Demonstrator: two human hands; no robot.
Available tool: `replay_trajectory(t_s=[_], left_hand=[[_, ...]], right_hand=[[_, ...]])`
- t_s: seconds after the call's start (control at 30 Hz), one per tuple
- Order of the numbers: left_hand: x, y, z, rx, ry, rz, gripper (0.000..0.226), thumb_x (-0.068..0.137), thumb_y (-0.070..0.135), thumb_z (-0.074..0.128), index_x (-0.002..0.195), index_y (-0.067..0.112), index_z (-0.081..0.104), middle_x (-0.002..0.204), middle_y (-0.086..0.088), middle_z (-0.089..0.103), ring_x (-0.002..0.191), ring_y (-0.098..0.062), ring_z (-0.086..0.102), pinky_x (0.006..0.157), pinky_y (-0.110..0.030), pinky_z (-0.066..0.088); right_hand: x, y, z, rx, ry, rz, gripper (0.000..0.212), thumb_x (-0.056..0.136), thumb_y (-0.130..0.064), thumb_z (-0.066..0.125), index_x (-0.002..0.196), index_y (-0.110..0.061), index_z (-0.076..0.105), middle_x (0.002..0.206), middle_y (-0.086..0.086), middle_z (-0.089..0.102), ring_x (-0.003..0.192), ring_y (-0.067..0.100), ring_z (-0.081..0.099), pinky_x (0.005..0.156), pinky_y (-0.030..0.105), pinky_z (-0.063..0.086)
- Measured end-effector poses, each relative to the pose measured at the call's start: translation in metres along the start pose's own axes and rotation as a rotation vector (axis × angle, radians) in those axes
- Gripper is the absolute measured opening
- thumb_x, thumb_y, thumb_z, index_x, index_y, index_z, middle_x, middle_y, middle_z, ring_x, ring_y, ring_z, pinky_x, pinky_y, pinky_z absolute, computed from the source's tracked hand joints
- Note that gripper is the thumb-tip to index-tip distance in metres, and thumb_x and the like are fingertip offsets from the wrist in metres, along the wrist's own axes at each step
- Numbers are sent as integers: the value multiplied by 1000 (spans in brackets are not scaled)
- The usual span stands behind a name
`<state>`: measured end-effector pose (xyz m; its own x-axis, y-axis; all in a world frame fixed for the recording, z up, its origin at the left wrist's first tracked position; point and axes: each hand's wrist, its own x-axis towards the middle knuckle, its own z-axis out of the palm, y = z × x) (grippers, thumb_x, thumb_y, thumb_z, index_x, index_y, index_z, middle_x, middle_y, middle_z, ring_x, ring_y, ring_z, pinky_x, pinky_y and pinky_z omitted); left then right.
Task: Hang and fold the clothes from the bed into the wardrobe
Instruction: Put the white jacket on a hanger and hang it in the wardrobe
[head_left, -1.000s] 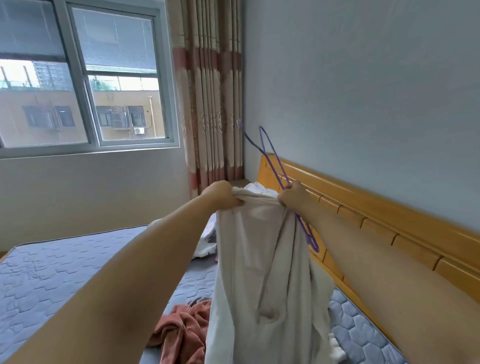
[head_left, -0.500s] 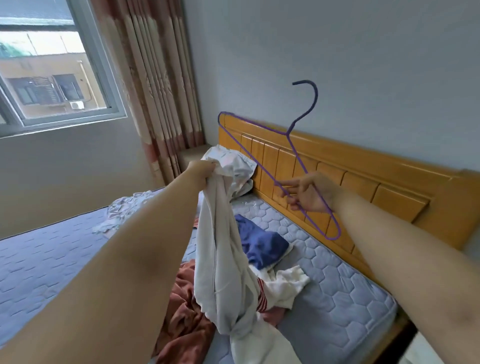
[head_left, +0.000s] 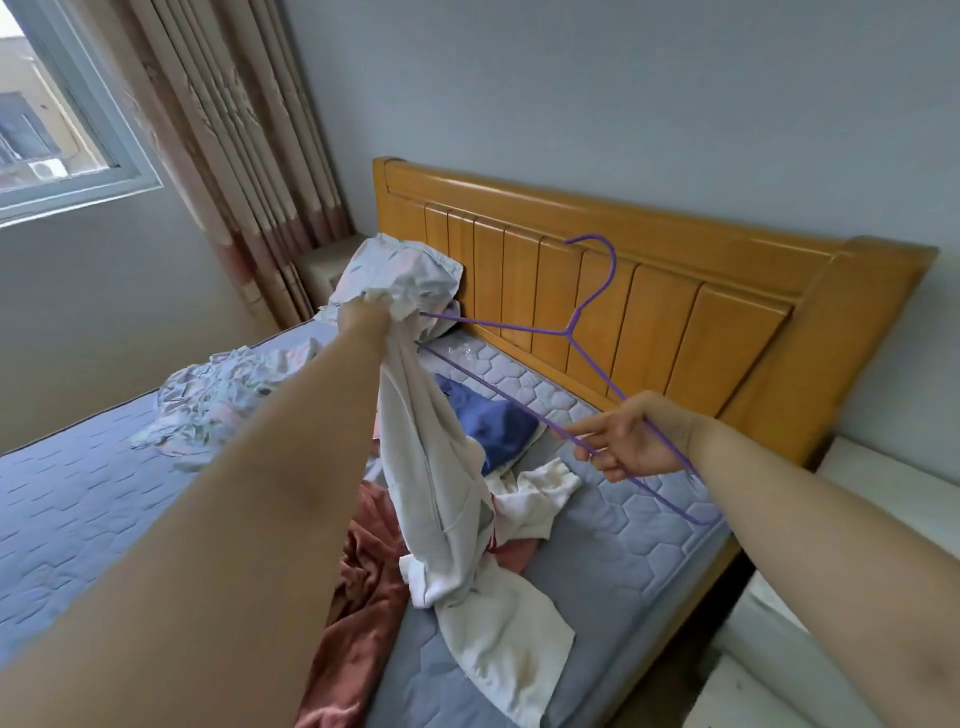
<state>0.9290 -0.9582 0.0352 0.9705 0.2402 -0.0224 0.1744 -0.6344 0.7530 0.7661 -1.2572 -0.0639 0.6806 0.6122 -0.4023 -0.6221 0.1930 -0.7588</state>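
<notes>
My left hand (head_left: 363, 317) grips the top of a white garment (head_left: 441, 499), which hangs down and trails onto the bed. My right hand (head_left: 631, 441) holds a purple wire hanger (head_left: 571, 332) by its lower bar and shoulder, hook pointing up in front of the headboard. The hanger's left tip reaches the garment's top near my left hand. On the mattress (head_left: 613, 525) below lie a blue garment (head_left: 493, 421), a rust-red garment (head_left: 363, 597) and a white piece with red stripes (head_left: 535, 493).
A wooden headboard (head_left: 675, 291) stands against the blue-grey wall. A pale pillow (head_left: 400, 275) leans at its left end, with crumpled light bedding (head_left: 223, 400) further left. Curtains (head_left: 228, 156) and a window (head_left: 47, 130) are at upper left. White furniture (head_left: 857, 597) sits right of the bed.
The view has swung right and down toward the bed. My hands came apart, the right one taking the hanger away from the garment, then lowering it and tilting its left tip back toward the garment's top.
</notes>
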Motion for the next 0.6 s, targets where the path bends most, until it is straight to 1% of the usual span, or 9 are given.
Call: replay_trajectory(t_s=[0.03, 0.07, 0.13, 0.23, 0.3, 0.4, 0.47, 0.53, 0.6], left_hand=[[1, -8, 5, 113, 17, 65, 50, 95, 15, 53, 142, 7, 37, 147, -9, 38, 135, -23, 39, 95, -23, 42], [3, -18, 9, 223, 47, 130, 53, 94, 14, 55, 143, 8, 35, 148, -8, 35, 136, -22, 36, 101, -27, 38], [8, -33, 18, 285, 26, 187, 51, 94, 10, 52, 143, 8, 35, 147, -8, 37, 136, -22, 35, 103, -29, 36], [-1, -36, 24, 67, -40, 72, 38, 93, -1, 44, 131, -3, 49, 135, -19, 51, 127, -31, 46, 91, -32, 39], [-7, -39, 32, 25, -75, 122, 33, 93, -1, 45, 124, -6, 55, 129, -22, 56, 122, -34, 51, 84, -33, 40], [-22, -37, 45, -4, -204, 189, 31, 96, 2, 41, 122, -4, 57, 122, -22, 58, 118, -35, 52, 86, -31, 41], [-38, -32, 48, -71, -241, 252, 27, 95, 2, 42, 112, 0, 63, 100, -13, 61, 101, -27, 56, 73, -22, 41], [-53, -23, 49, -94, -308, 298, 26, 94, 1, 42, 104, 7, 65, 83, -4, 55, 78, -14, 51, 57, -12, 38], [-64, -13, 51, -112, -375, 316, 26, 93, -1, 40, 92, 11, 63, 74, 1, 52, 68, -8, 47, 55, -11, 37]], right_hand=[[-3, 3, -3, -2, -12, 5, 69, 55, -5, 55, 124, -1, 59, 94, 13, 54, 68, 19, 40, 61, 30, 34], [-5, 5, -5, -9, -22, 16, 73, 56, -6, 55, 128, -1, 55, 94, 13, 53, 68, 19, 39, 61, 30, 34], [-6, 9, -8, -32, -44, 58, 79, 55, -7, 55, 133, 0, 49, 94, 13, 53, 68, 19, 37, 61, 30, 36], [-2, 16, -8, -79, -78, 123, 83, 58, -7, 54, 139, 3, 42, 93, 13, 53, 66, 18, 41, 61, 30, 39], [4, 19, -7, -92, -66, 142, 77, 60, -7, 51, 136, 3, 45, 92, 13, 53, 64, 17, 42, 60, 29, 38], [16, 21, -3, -107, -14, 163, 62, 64, -7, 51, 125, -2, 50, 88, 12, 54, 61, 18, 41, 59, 29, 35], [24, 23, -1, -125, 15, 190, 61, 61, -7, 53, 122, -2, 51, 86, 13, 55, 60, 18, 40, 57, 29, 35], [33, 25, 5, -130, 33, 207, 58, 60, -7, 53, 117, -1, 54, 85, 13, 55, 59, 17, 39, 55, 29, 35], [42, 28, 12, -112, 69, 179, 50, 62, -7, 49, 111, -1, 56, 85, 13, 55, 59, 17, 39, 54, 29, 34]])
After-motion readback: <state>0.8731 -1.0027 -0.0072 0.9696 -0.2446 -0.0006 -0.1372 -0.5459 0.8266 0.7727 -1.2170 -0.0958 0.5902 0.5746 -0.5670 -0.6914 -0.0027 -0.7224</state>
